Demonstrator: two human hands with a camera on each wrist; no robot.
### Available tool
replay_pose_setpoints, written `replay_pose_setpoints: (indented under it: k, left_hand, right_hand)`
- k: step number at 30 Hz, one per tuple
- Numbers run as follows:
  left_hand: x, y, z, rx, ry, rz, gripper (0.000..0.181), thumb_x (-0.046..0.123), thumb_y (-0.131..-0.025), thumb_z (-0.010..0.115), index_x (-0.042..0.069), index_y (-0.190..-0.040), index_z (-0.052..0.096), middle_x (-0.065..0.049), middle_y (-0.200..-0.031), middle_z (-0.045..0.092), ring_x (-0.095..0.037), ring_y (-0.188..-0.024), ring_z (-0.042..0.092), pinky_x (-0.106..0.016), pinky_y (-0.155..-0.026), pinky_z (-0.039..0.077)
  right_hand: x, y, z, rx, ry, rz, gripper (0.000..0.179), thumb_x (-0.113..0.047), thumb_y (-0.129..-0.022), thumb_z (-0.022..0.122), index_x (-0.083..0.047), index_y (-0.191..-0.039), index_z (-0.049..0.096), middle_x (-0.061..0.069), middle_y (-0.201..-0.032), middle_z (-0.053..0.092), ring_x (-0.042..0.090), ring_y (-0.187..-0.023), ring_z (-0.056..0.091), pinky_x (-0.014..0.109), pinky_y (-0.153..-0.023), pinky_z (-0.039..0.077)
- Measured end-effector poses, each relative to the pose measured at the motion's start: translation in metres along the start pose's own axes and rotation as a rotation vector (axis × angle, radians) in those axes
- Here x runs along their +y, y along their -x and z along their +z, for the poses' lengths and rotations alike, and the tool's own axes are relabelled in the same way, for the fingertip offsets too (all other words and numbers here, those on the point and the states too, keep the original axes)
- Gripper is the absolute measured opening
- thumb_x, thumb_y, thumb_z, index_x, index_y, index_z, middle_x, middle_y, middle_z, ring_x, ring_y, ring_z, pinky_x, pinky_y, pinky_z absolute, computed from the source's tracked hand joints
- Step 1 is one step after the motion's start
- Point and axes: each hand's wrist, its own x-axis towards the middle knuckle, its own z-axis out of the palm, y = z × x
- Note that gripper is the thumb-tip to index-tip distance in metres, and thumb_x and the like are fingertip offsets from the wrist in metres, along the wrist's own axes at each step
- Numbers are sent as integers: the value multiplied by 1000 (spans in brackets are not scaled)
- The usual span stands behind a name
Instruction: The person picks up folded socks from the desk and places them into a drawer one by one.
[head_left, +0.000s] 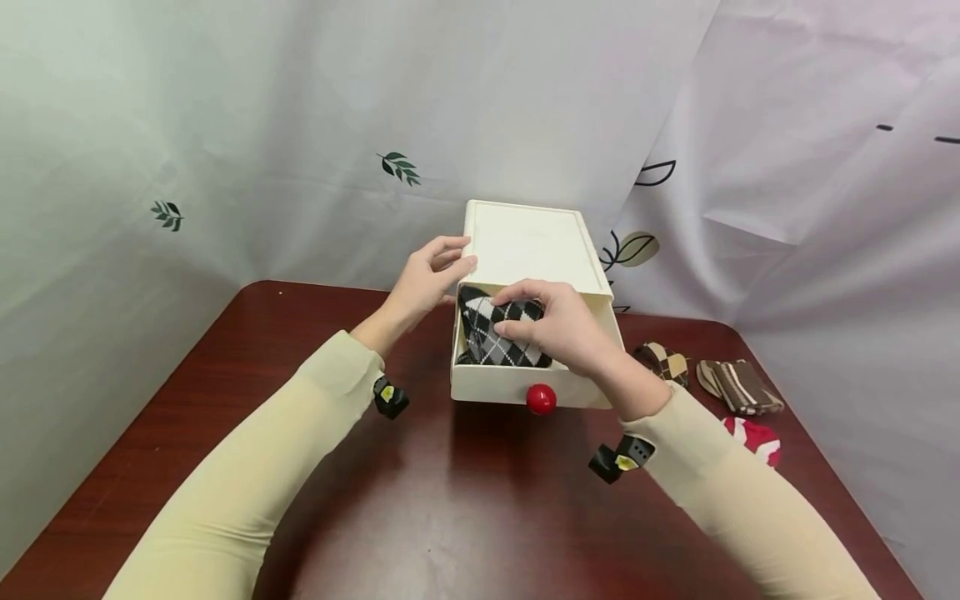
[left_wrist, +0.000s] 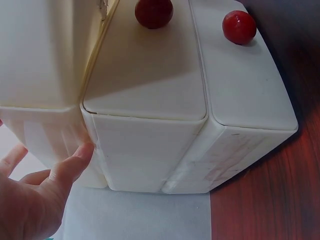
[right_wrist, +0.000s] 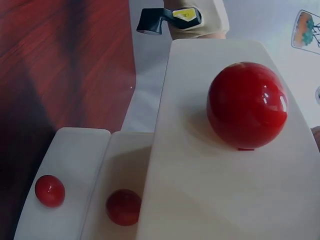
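A pair of black, grey and white argyle socks (head_left: 504,342) lies folded in the pulled-out top drawer (head_left: 491,383) of a white cabinet (head_left: 536,246). My right hand (head_left: 562,327) reaches into the drawer from the right, holding the socks between thumb and fingers. At the cabinet's upper left edge is my left hand (head_left: 426,283), its fingers loosely extended. In the left wrist view, the left thumb (left_wrist: 82,152) touches the cabinet's side. A red knob (head_left: 541,399) sits on the drawer front; the right wrist view shows it close up, with the right hand out of sight behind the drawer.
Two lower drawers with red knobs (left_wrist: 239,27) are closed. On the dark red table (head_left: 390,517), right of the cabinet, lie brown diamond-patterned socks (head_left: 663,362), brown striped socks (head_left: 741,386) and red-and-white socks (head_left: 757,440). A patterned curtain (head_left: 315,125) hangs behind.
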Motion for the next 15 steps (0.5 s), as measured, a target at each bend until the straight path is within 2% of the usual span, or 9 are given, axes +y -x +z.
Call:
replay_pose_setpoints:
  k: [4, 8, 10, 15]
  left_hand:
    - [3, 0, -1, -14, -3, -3, 48, 33, -89, 63, 20, -133, 50, -7, -139, 42, -20, -121, 46, -47, -81, 49]
    - [12, 7, 1, -19, -9, -17, 48, 28, -91, 61, 15, -135, 47, -11, -140, 41, -22, -122, 46, -48, -82, 48]
    - [18, 12, 2, -18, -14, -19, 48, 25, -91, 60, 13, -136, 47, -12, -140, 41, -23, -122, 46, -48, -82, 48]
    - [27, 20, 4, -22, -35, -15, 48, 25, -92, 58, 10, -136, 45, -14, -140, 40, -25, -123, 44, -47, -83, 48]
  right_hand:
    - [-1, -1, 1, -71, 95, 16, 25, -9, -79, 74, -12, -103, 69, 4, -108, 62, 20, -86, 55, 33, -76, 45]
    - [-2, -1, 3, -177, 248, -44, 26, -5, -80, 70, -11, -105, 68, 5, -107, 63, 21, -87, 56, 34, -77, 45]
    - [-3, -1, 3, -216, 310, -82, 28, -4, -80, 70, -11, -107, 68, 5, -107, 64, 20, -93, 54, 33, -78, 43]
    - [-4, 0, 5, -237, 393, -84, 30, -10, -81, 73, -12, -110, 66, 4, -108, 64, 21, -93, 55, 34, -78, 44]
